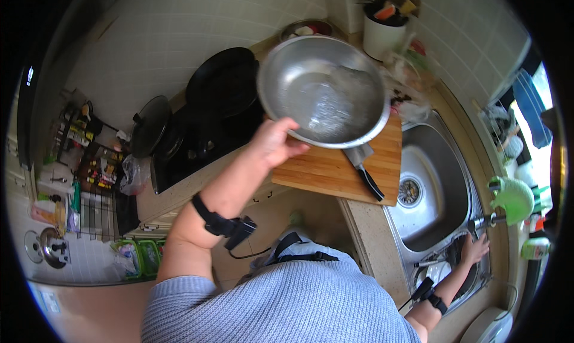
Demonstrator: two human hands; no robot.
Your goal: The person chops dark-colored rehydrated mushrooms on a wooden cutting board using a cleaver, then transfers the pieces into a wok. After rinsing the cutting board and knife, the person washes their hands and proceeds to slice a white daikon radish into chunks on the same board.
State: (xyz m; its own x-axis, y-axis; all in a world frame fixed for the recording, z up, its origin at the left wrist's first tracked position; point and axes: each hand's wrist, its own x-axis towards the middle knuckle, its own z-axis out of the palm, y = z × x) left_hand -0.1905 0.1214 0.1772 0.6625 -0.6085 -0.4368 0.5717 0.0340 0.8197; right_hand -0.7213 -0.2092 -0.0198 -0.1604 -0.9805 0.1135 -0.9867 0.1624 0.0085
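My left hand (278,142) grips the near left rim of a wide stainless steel bowl (287,95), thumb and fingers pinching the edge. The bowl is raised above the wooden cutting board (335,172) and tilted. Something clear and glinting, which looks like water, lies in its bottom. Below the bowl, a black-handled kitchen knife (371,183) rests on the board, most of its blade hidden. At the sink, my right hand (474,249) reaches just below the faucet (481,222) with fingers apart. Whether it touches the faucet base, I cannot make out.
A steel sink (436,181) stands to the right, with a second basin holding dishes (439,273) beside my right forearm. To the left are a black wok (222,83) and a lidded pan (151,127) on the stove. Behind stand a utensil bucket (382,37) and plastic bags (412,107).
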